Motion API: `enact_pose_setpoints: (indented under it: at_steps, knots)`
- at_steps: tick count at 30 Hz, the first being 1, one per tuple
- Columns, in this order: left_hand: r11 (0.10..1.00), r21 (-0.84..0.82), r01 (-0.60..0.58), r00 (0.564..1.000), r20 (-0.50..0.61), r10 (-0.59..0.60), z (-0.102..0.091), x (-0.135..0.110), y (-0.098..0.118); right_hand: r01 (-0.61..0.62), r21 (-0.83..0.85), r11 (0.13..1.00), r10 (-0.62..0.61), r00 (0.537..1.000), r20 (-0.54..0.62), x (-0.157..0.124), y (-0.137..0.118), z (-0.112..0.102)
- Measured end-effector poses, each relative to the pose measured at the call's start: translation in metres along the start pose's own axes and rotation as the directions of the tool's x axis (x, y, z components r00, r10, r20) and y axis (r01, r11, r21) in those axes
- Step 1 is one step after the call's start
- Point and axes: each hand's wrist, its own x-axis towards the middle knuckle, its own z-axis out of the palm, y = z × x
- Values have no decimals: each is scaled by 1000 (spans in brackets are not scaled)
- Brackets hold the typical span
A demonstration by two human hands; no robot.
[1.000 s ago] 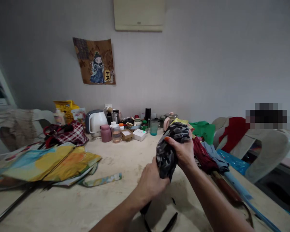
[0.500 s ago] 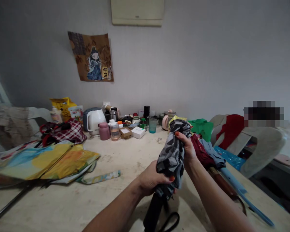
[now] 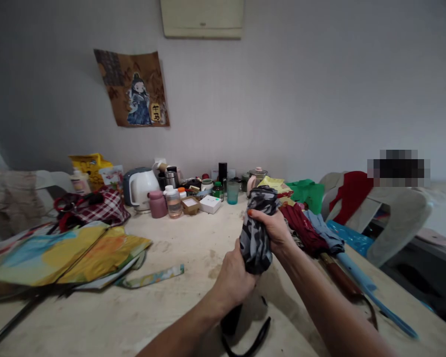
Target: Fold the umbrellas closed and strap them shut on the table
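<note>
A folded grey camouflage umbrella is held upright over the table, its black handle and wrist strap hanging low. My left hand is closed round the lower part of the fabric, just above the handle. My right hand is wrapped round the upper part of the canopy, fingers curled over the cloth.
A yellow and blue open umbrella lies at the left, with a loose strap beside it. Folded red and blue umbrellas lie at the right. A kettle, cups and jars line the wall. A chair with clothes stands right.
My right hand slid down the canopy again and the umbrella swung back upright. The black handle is hidden more behind my left hand than half a second ago.
</note>
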Motion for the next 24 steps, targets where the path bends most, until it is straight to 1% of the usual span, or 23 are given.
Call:
enact_pose_setpoints:
  at_steps: [1, 2, 3, 6, 7, 9, 11, 13, 14, 16, 17, 18, 19, 20, 21, 22, 23, 24]
  knots:
    - [999, 55, 1, 1000, -23, 0, -1, -1, 0, 22, 0, 1000, -22, 1000, -12, 0, 0, 1]
    - [997, 79, -4, 1000, -24, 6, -3, -1, 1, 34, 2, 999, -34, 999, -20, 0, 0, 1]
    - [997, 71, -13, 1000, -1, 13, -5, -1, 1, 33, 6, 999, -33, 999, -27, 0, -1, 2]
    - [999, -23, -33, 992, 124, 35, -17, 1, 4, 9, 16, 1000, -9, 999, -41, 3, -4, -1]
    - [999, -18, -50, 989, 138, 52, -22, 2, 4, 28, 8, 1000, -28, 999, -45, 5, -5, -4]
    - [992, 85, -89, 989, 123, 78, -32, 3, 5, 110, -34, 993, -112, 992, -59, 12, -4, -9]
    - [969, 227, -92, 989, 130, 64, -43, 2, 5, 186, -84, 979, -192, 978, -79, 19, -2, -15]
    - [956, 279, -86, 979, 201, 29, -55, 0, 6, 205, -106, 973, -215, 971, -103, 25, 1, -18]
    - [962, 256, -91, 968, 250, 25, -61, -1, 6, 200, -108, 974, -212, 970, -114, 27, 1, -19]
    - [987, 110, -120, 949, 305, 81, -72, -2, 7, 177, -102, 979, -190, 974, -127, 26, 1, -18]
    - [990, 7, -143, 946, 296, 134, -77, -2, 8, 147, -93, 985, -157, 980, -119, 23, 0, -16]
    - [979, -96, -179, 948, 250, 198, -81, -1, 8, 102, -76, 992, -109, 989, -99, 19, -2, -14]
    - [955, -184, -231, 951, 166, 262, -84, 0, 7, 41, -53, 998, -45, 997, -62, 13, -3, -10]
    - [922, -245, -298, 946, 56, 320, -87, 3, 4, -41, -30, 999, 40, 999, -10, 7, -3, -6]
    - [894, -270, -358, 933, -55, 357, -89, 7, 1, -138, -13, 990, 139, 989, 47, 0, -3, -2]
    - [885, -260, -387, 922, -142, 362, -91, 12, -4, -239, -3, 971, 238, 966, 105, -6, -2, 2]
    - [902, -224, -370, 925, -183, 334, -92, 18, -10, -326, 3, 945, 321, 935, 152, -11, -1, 5]
    - [936, -170, -309, 943, -181, 278, -92, 24, -17, -389, 8, 921, 382, 906, 183, -14, 1, 8]
